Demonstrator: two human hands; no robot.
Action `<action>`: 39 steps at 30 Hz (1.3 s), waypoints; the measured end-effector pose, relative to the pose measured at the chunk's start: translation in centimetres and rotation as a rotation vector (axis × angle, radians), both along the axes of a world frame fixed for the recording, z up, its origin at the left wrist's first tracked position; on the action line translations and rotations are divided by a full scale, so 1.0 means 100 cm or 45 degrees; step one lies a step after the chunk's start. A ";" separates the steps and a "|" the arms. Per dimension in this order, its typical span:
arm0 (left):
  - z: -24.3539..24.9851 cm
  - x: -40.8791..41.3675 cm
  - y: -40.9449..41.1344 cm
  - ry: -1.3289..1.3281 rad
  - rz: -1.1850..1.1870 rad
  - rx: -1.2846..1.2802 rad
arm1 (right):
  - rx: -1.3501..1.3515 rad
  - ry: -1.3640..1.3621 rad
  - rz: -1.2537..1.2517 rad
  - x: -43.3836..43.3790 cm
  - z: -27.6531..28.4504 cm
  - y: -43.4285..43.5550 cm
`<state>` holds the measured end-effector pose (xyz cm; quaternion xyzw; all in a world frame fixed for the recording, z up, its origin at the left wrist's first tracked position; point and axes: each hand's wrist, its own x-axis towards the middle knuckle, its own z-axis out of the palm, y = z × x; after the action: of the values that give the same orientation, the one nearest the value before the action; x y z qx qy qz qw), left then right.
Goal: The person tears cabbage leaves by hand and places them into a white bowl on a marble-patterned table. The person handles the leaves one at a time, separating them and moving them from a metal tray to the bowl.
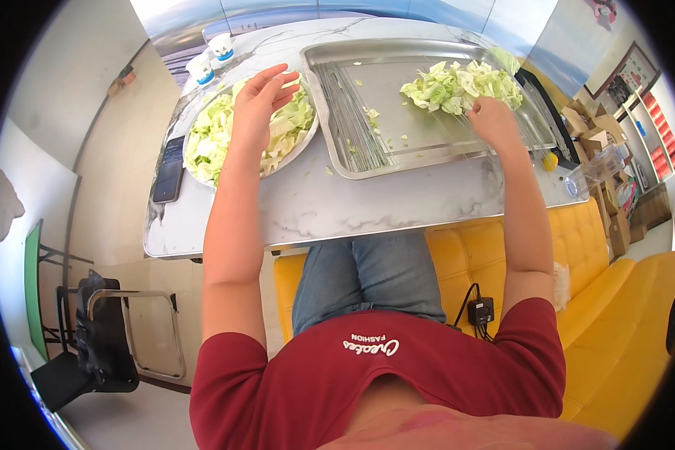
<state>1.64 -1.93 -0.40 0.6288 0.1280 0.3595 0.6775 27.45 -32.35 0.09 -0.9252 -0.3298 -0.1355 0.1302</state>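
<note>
Over a round bowl (313, 130) full of cut cabbage or lettuce leaves (209, 135), my left hand (261, 95) is raised with its fingers apart and nothing visible between them. My right hand (486, 115) is closed at the lower edge of a heap of leaves (447, 87) in the steel tray (365, 172). Thin clear skewers or sticks run out from under that heap, and the fingers appear to pinch some of them. More thin sticks (354, 118) lie in a bundle along the tray's left side, with small leaf scraps on and beside them.
Two paper cups (201, 68) stand behind the bowl, and a phone (170, 170) lies left of it on the marbled table (371, 208). Right of the tray are a yellow object (549, 161) and a clear plastic container (579, 183). A yellow bench (467, 247) runs below the table edge.
</note>
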 end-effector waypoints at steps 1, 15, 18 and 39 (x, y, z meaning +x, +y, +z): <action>0.000 0.000 0.000 0.008 0.005 0.006 | 0.060 -0.109 0.035 -0.004 0.002 0.005; -0.001 -0.019 0.046 -0.207 0.410 -0.016 | -0.316 0.201 0.477 -0.029 -0.038 0.192; 0.002 -0.025 0.050 -0.004 0.505 0.175 | -0.285 0.371 0.413 -0.029 -0.036 0.199; 0.001 -0.026 0.030 0.959 0.944 1.032 | 1.366 1.522 0.790 -0.080 0.028 0.150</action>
<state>-0.92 1.03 -0.30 0.8307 0.4186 0.3440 0.1279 19.48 -17.37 2.85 -0.5226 -0.3351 0.2785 0.7328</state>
